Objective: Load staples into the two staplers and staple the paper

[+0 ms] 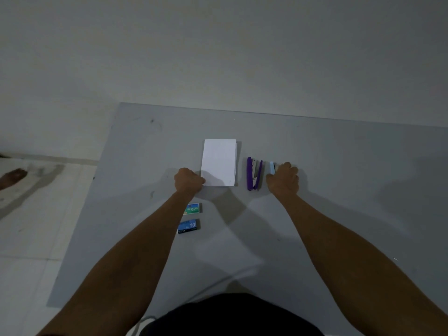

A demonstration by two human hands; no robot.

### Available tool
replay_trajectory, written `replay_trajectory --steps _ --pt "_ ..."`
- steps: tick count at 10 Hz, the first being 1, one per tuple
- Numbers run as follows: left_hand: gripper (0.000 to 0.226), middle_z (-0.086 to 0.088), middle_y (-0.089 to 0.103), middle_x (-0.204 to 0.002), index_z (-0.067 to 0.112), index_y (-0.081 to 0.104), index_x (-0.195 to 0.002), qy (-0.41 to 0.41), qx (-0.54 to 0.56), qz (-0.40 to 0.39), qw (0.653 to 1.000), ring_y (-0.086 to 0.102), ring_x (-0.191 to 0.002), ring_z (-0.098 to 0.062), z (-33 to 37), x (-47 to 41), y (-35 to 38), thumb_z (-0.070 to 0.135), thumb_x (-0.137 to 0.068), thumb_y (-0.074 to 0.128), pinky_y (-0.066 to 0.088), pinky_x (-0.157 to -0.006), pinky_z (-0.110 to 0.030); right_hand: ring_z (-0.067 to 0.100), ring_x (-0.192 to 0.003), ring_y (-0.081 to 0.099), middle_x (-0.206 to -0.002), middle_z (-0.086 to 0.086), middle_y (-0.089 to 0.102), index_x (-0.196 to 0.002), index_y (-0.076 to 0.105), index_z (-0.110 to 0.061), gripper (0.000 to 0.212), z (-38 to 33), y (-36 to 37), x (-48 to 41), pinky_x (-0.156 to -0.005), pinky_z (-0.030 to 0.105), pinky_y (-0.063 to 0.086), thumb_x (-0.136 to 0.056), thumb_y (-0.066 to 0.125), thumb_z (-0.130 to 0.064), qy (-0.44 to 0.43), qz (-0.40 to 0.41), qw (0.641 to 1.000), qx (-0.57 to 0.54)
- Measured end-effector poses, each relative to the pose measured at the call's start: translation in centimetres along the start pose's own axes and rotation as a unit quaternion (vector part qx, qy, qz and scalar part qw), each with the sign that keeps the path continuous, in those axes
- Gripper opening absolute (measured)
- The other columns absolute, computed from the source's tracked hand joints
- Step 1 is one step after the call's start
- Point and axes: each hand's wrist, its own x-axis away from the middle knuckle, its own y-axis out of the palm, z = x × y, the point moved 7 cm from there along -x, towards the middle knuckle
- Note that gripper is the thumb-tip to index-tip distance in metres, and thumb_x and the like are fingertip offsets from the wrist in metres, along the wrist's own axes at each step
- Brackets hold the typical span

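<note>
A small stack of white paper [219,162] lies on the grey mat [339,166]. My left hand [188,181] pinches the stack's near left corner. To the right of the paper lies a purple stapler [253,173], opened in a narrow V. Further right, a light blue stapler [272,168] is gripped by my right hand [283,178], which hides most of it. Two staple boxes lie nearer to me beside my left forearm: a green-blue one [193,209] and a dark blue one [189,226].
The mat's far edge meets a pale wall [218,57]. Left of the mat is tiled floor [29,226], where another person's bare foot [12,177] shows at the frame edge. My dark shorts [232,316] fill the bottom centre.
</note>
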Motion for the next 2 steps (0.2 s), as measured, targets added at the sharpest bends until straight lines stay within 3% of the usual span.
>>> replay_trajectory --steps 2 --pt "0.034 -0.021 0.071 -0.095 -0.007 0.07 -0.094 0.002 -0.002 -0.013 1.0 0.068 -0.089 -0.033 -0.17 -0.05 0.23 0.018 -0.074 0.078 0.056 -0.08 -0.038 0.039 -0.114 0.052 -0.128 0.021 0.045 -0.129 0.039 -0.001 0.062 0.62 -0.71 0.49 -0.087 0.042 0.047 -0.082 0.069 -0.027 -0.015 -0.03 0.999 -0.041"
